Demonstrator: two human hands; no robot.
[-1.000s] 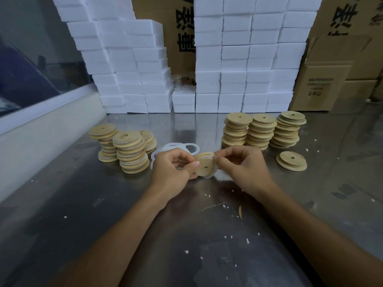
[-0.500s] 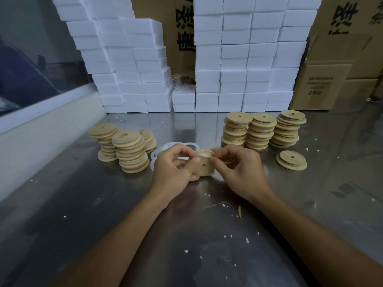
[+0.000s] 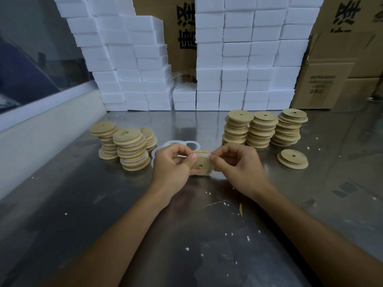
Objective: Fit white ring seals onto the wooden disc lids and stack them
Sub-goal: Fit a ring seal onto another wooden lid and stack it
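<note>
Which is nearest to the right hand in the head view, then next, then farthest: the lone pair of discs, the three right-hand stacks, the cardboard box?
From the right hand:
1. three right-hand stacks, just behind it.
2. lone pair of discs, off to its right.
3. cardboard box, far back right.

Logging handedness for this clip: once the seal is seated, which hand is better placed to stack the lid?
Probably the left hand: the sealed stacks stand on its side, and it already grips the lid that both hands hold.
</note>
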